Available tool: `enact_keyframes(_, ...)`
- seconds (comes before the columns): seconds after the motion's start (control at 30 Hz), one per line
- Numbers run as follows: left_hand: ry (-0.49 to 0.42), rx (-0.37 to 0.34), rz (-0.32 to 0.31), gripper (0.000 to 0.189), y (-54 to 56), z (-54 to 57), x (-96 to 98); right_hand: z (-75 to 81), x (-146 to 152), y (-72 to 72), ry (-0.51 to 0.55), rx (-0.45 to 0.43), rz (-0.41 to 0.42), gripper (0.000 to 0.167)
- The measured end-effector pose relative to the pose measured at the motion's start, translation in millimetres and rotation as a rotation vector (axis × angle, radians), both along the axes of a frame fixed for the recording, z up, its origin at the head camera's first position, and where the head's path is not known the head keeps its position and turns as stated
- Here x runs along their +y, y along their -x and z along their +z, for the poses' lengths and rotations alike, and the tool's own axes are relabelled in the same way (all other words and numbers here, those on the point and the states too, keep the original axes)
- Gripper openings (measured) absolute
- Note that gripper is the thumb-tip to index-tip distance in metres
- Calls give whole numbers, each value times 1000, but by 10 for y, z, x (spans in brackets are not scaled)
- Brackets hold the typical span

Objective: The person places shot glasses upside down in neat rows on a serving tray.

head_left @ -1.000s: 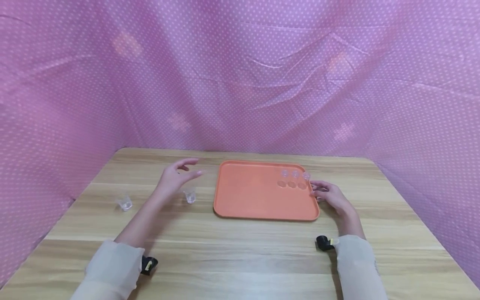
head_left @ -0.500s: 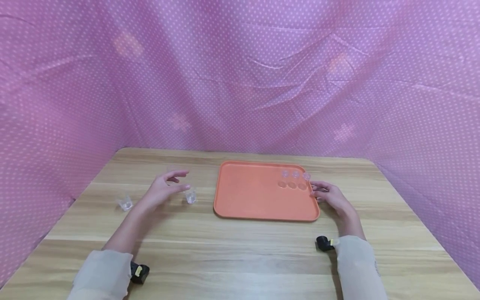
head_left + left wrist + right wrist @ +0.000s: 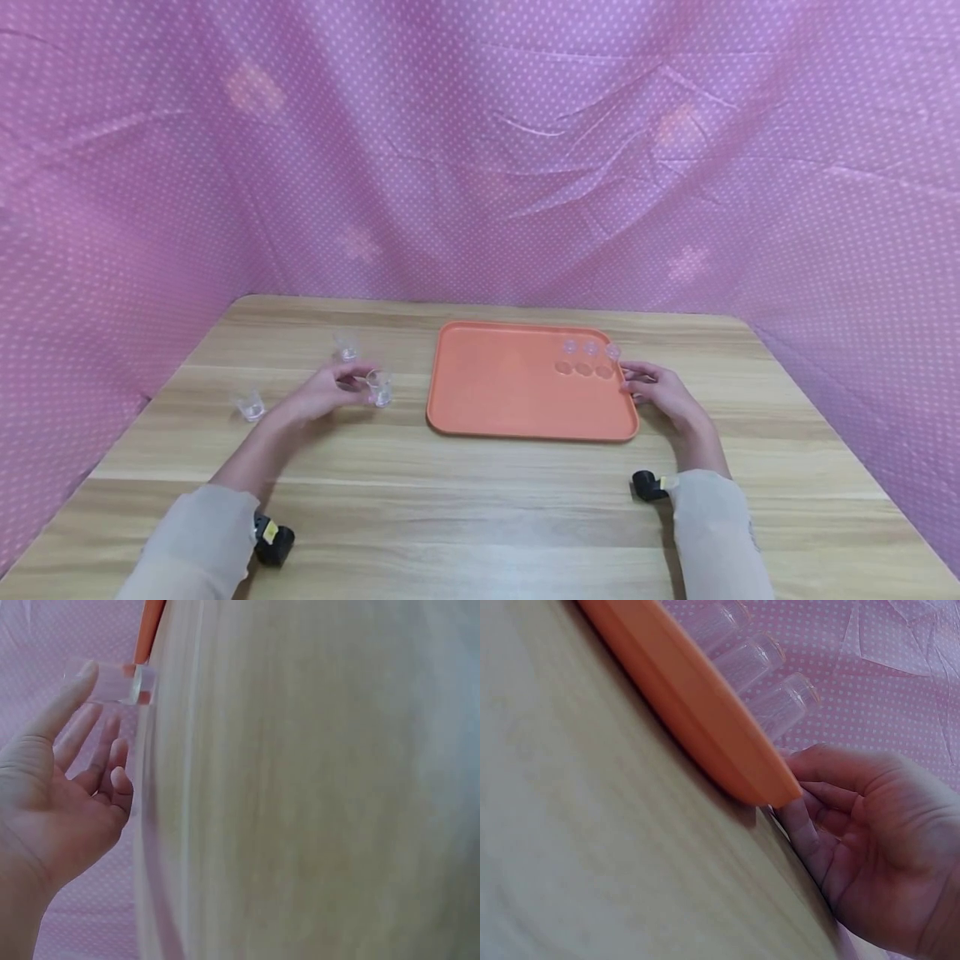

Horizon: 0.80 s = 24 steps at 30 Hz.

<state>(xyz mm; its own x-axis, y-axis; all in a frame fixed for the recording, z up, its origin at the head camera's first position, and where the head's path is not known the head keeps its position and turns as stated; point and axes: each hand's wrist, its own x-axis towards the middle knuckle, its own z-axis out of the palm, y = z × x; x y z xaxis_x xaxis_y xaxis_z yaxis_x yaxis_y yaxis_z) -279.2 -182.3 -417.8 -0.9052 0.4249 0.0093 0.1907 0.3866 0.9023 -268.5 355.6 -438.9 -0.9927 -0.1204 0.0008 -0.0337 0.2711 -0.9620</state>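
Observation:
In the head view my left hand (image 3: 330,392) is around a small clear shot glass (image 3: 379,388) standing upright on the table, left of the orange tray (image 3: 495,421). The left wrist view shows the thumb against the side of this glass (image 3: 116,684), with fingers behind it. My right hand (image 3: 663,398) holds the tray's right edge; in the right wrist view the thumb side is at the rim (image 3: 727,727) and other fingers reach beneath it. Three clear glasses (image 3: 583,358) stand upside down in a row at the tray's back right.
Two more clear glasses stand upright on the left of the wooden table (image 3: 480,517): one glass (image 3: 347,347) behind my left hand, another glass (image 3: 251,406) left of my forearm. A pink dotted cloth (image 3: 480,167) hangs around the table's back and sides.
My left hand has moved down and toward me, from above the table to the shot glass, and closed in on it. The right hand and tray have stayed put.

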Motion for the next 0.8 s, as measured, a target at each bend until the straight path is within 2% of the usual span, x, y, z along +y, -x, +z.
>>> enact_keyframes(0.07, -28, -5, -22, 56, 16, -43, -6, -1, -1, 1, -3, -1, -1, 47)
enact_keyframes(0.27, -50, -28, -25, 54, 29, -108, 10, -2, -3, 6, -4, -1, 2, 47)
enact_keyframes(0.47, 12, 0, -50, 54, 47, -142, 33, 13, -7, -3, -2, 0, 12, 47)
enact_keyframes(0.6, 73, 45, -34, 55, 39, -154, 53, 20, -6, -10, -15, 3, 10, 48)
enact_keyframes(0.8, 120, 52, 3, 55, 51, -178, 91, 22, 1, -12, -36, 11, 6, 48)
